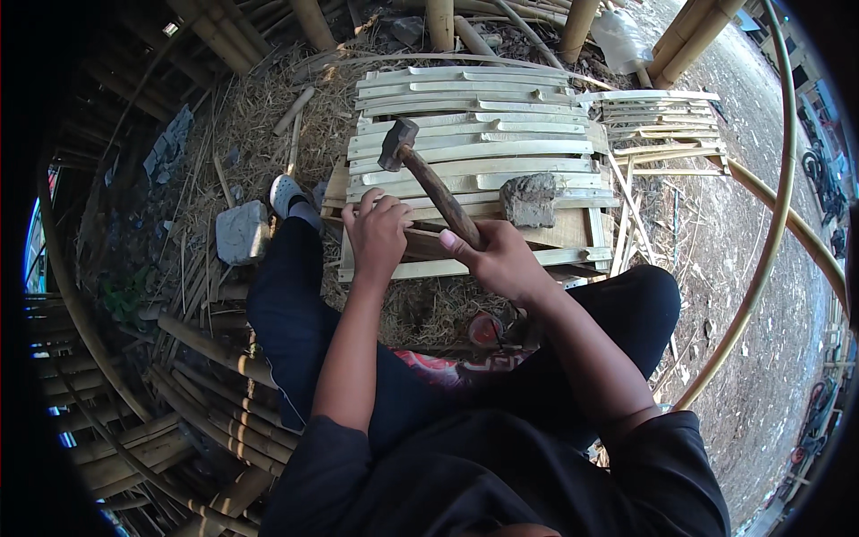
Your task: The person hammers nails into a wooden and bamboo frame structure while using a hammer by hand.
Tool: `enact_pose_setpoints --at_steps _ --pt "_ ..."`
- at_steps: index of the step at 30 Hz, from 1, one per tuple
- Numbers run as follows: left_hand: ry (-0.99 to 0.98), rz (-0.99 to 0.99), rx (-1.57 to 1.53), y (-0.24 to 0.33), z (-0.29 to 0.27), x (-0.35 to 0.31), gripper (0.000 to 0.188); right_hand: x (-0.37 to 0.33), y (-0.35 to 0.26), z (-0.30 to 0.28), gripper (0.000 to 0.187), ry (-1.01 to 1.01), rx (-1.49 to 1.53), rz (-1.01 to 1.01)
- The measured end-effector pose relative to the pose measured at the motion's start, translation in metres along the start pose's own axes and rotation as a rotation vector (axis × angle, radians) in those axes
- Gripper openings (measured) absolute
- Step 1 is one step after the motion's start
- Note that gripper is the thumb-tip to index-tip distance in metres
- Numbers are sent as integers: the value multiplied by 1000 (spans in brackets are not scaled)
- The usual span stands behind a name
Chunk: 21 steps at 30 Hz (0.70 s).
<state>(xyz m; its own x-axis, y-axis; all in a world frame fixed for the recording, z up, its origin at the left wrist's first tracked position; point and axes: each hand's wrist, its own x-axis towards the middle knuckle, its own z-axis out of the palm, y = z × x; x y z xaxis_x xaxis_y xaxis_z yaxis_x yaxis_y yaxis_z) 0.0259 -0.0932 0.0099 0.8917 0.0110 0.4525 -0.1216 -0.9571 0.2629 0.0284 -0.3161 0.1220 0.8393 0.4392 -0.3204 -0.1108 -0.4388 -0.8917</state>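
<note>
Dark sleeves and two forearms fill the lower middle of the frame, rising from the bottom edge toward a slatted bamboo panel [474, 134] lying on straw-covered ground.

Left of centre, the left hand [378, 234] rests with its fingers curled down on the near edge of the panel, its grip pressed together on something too small to make out between the fingertips. Just right of it, the right hand [501, 259] has its grip wrapped tight round the lower end of a hammer [429, 183]. The hammer's long axis runs from that hand up and to the left, so the dark head sits above the left hand's fingers, over the slats. The left hand is the nearer one to the head; the right hand holds the far end of the handle.

Right of the hammer, a grey stone [530, 199] sits on the panel, near the right hand's knuckles.

Counted: one hammer, one stone on the panel, one more grey block [242, 233] on the ground at the left, two slatted panels, the second, smaller one [662, 121] at the upper right.
</note>
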Motion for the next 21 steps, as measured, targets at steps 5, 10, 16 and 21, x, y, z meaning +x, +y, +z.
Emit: enact_pose_setpoints --at_steps 5,10,16,21 --pt "9 -11 23 0 3 0 16 -1 -2 -2 57 -12 -16 17" --pt "-1 -31 9 1 0 2 19 1 3 -2 60 12 -14 17" --pt "-11 -46 -3 -1 -3 0 18 1 2 -5 63 -16 -53 69" --pt "-6 -62 29 -3 -3 0 18 1 3 -5 64 -9 -57 62"
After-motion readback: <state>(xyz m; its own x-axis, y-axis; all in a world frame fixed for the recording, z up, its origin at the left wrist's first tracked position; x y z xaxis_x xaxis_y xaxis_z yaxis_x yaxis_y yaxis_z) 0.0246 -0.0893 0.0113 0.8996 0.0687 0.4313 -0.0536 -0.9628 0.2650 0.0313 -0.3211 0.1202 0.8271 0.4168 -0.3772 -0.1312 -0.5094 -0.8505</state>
